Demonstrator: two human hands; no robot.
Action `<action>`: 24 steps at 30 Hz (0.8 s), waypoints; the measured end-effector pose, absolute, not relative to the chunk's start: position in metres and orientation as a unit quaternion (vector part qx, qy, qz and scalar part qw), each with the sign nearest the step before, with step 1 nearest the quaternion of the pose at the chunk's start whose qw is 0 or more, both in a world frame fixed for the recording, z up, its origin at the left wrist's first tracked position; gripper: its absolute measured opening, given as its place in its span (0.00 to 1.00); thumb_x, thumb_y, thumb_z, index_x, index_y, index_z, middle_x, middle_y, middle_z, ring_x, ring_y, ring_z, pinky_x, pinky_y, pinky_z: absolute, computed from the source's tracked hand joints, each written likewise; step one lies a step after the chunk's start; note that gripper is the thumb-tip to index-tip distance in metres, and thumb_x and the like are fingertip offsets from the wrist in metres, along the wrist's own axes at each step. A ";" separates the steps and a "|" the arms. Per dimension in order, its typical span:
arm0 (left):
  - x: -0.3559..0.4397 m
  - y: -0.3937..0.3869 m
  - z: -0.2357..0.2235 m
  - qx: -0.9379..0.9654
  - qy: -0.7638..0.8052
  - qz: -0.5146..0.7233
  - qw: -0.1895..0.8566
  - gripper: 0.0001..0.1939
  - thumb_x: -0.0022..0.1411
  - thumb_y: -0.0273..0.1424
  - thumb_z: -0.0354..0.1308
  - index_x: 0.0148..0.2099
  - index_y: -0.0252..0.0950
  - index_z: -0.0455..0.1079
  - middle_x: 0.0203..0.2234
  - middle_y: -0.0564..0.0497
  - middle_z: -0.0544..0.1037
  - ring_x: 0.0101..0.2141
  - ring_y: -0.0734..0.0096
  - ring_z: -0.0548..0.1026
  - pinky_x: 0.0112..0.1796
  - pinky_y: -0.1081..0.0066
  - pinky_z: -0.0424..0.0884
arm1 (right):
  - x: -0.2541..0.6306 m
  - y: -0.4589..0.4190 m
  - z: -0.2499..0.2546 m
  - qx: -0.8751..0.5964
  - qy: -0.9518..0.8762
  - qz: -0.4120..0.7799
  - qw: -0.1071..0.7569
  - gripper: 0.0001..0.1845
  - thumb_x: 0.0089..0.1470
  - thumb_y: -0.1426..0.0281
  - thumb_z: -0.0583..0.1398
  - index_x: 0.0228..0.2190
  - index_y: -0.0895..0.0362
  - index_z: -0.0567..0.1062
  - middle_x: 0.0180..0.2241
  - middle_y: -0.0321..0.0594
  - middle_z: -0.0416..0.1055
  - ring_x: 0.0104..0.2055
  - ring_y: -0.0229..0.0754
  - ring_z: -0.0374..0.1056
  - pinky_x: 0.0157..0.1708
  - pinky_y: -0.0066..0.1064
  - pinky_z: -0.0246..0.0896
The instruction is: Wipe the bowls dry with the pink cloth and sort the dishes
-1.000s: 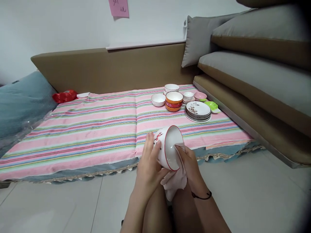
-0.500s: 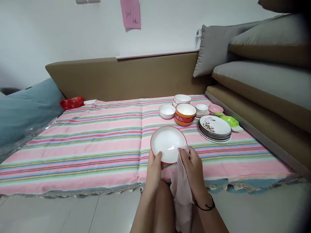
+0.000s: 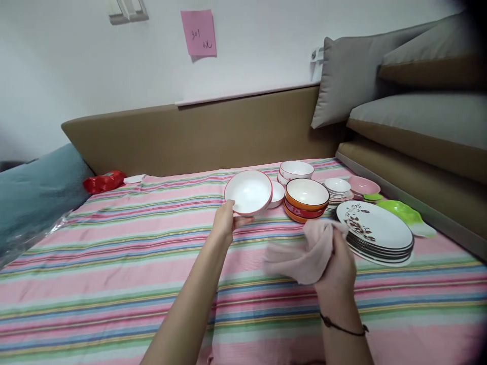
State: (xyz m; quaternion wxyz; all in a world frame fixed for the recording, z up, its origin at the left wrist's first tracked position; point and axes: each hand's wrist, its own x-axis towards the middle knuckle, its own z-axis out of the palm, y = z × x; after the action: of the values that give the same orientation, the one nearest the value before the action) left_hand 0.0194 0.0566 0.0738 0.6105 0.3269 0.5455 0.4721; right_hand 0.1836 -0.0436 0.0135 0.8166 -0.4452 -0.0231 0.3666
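Observation:
My left hand (image 3: 225, 220) grips the lower left rim of a white bowl with a red edge (image 3: 248, 192), tilted with its inside toward me. The bowl is held above the striped cloth and partly covers a smaller white bowl (image 3: 277, 195) behind it. In my right hand (image 3: 340, 261) is a bunched pale pink cloth (image 3: 317, 251), its loose end blurred by motion. That hand is just left of a stack of flowered plates (image 3: 380, 228). Orange and red bowls (image 3: 307, 195) are stacked beyond the cloth.
Two stacked white bowls (image 3: 297, 169) stand at the back. Small white dishes (image 3: 337, 186), a pink bowl (image 3: 364, 185) and a green leaf-shaped dish (image 3: 404, 213) sit at the right, by piled cushions (image 3: 414, 119). A red package (image 3: 104, 182) lies far left on the striped cloth (image 3: 125, 243).
My left hand has carried the white bowl forward, toward the other bowls. My right hand has moved away from the bowl to the right, still with the cloth. The view has shifted closer.

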 end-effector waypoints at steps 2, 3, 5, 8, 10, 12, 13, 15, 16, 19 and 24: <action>0.032 0.079 0.071 0.331 0.557 0.455 0.611 0.24 0.62 0.28 0.49 0.59 0.22 0.57 0.37 0.37 0.76 0.25 0.62 0.80 0.29 0.68 0.79 | 0.182 -0.043 -0.009 -0.478 0.039 0.386 0.788 0.17 0.44 0.59 0.65 0.34 0.55 0.73 0.27 0.30 0.69 0.29 0.38 0.67 0.29 0.30 0.63; 0.039 0.089 0.069 0.333 0.560 0.451 0.610 0.25 0.62 0.28 0.49 0.59 0.22 0.57 0.37 0.37 0.76 0.25 0.61 0.80 0.29 0.68 0.78 | 0.182 -0.043 -0.016 -0.496 0.048 0.388 0.776 0.17 0.44 0.58 0.64 0.34 0.56 0.73 0.25 0.29 0.68 0.28 0.38 0.66 0.28 0.30 0.63; 0.052 0.111 0.068 0.337 0.565 0.444 0.608 0.25 0.62 0.28 0.49 0.60 0.23 0.56 0.38 0.36 0.75 0.26 0.60 0.80 0.29 0.68 0.78 | 0.183 -0.044 -0.021 -0.541 0.040 0.368 0.755 0.18 0.45 0.57 0.63 0.33 0.57 0.74 0.23 0.29 0.67 0.26 0.38 0.64 0.26 0.29 0.61; 0.066 0.138 0.063 0.343 0.573 0.431 0.607 0.26 0.62 0.26 0.49 0.61 0.23 0.54 0.41 0.34 0.75 0.27 0.60 0.81 0.28 0.69 0.78 | 0.187 -0.047 -0.011 -0.606 0.027 0.330 0.723 0.16 0.46 0.58 0.62 0.31 0.58 0.76 0.23 0.31 0.68 0.26 0.38 0.63 0.24 0.29 0.58; 0.070 0.151 0.058 0.351 0.578 0.424 0.603 0.27 0.61 0.25 0.50 0.61 0.24 0.54 0.41 0.33 0.75 0.27 0.60 0.81 0.28 0.69 0.77 | 0.190 -0.049 -0.003 -0.632 0.031 0.338 0.697 0.15 0.47 0.60 0.61 0.30 0.59 0.77 0.24 0.33 0.69 0.27 0.38 0.63 0.25 0.29 0.59; 0.071 0.159 0.051 0.358 0.588 0.416 0.594 0.26 0.60 0.25 0.51 0.60 0.25 0.55 0.41 0.33 0.76 0.27 0.60 0.81 0.27 0.69 0.77 | 0.192 -0.050 0.000 -0.638 0.035 0.350 0.685 0.14 0.47 0.61 0.60 0.29 0.59 0.77 0.25 0.34 0.71 0.28 0.39 0.64 0.25 0.28 0.59; 0.072 0.162 0.048 0.361 0.594 0.414 0.588 0.25 0.60 0.25 0.51 0.60 0.25 0.56 0.40 0.33 0.76 0.27 0.60 0.80 0.27 0.70 0.77 | 0.192 -0.050 -0.001 -0.633 0.039 0.354 0.688 0.14 0.47 0.60 0.61 0.29 0.59 0.78 0.25 0.34 0.71 0.29 0.39 0.64 0.26 0.28 0.60; 0.072 0.166 0.043 0.368 0.607 0.409 0.573 0.23 0.60 0.25 0.52 0.57 0.24 0.60 0.38 0.34 0.77 0.26 0.61 0.80 0.27 0.70 0.76 | 0.194 -0.050 -0.006 -0.605 0.060 0.356 0.709 0.15 0.46 0.59 0.62 0.31 0.58 0.78 0.27 0.34 0.73 0.30 0.39 0.66 0.27 0.28 0.61; 0.073 0.168 0.041 0.372 0.612 0.407 0.566 0.21 0.60 0.25 0.52 0.56 0.24 0.61 0.37 0.35 0.77 0.25 0.61 0.80 0.27 0.70 0.76 | 0.195 -0.050 -0.010 -0.589 0.073 0.357 0.721 0.16 0.45 0.58 0.63 0.31 0.57 0.78 0.28 0.34 0.73 0.31 0.39 0.67 0.27 0.28 0.62; 0.075 0.172 0.038 0.387 0.624 0.399 0.549 0.17 0.59 0.24 0.53 0.51 0.25 0.66 0.31 0.39 0.78 0.24 0.60 0.80 0.26 0.70 0.76 | 0.197 -0.052 -0.022 -0.567 0.077 0.352 0.740 0.18 0.45 0.56 0.64 0.32 0.57 0.77 0.27 0.35 0.73 0.29 0.40 0.68 0.25 0.30 0.63; 0.080 0.181 0.037 0.407 0.642 0.387 0.522 0.16 0.58 0.25 0.55 0.49 0.27 0.68 0.28 0.43 0.76 0.24 0.59 0.80 0.24 0.70 0.76 | 0.198 -0.054 -0.040 -0.578 0.007 0.334 0.745 0.18 0.49 0.55 0.62 0.32 0.58 0.78 0.25 0.37 0.74 0.27 0.42 0.69 0.24 0.31 0.64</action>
State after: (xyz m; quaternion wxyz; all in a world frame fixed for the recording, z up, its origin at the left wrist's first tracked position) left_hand 0.0799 0.1810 0.0369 0.5217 0.4069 0.6425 0.3866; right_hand 0.1985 -0.0543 -0.0403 0.7447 -0.5778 0.0067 0.3338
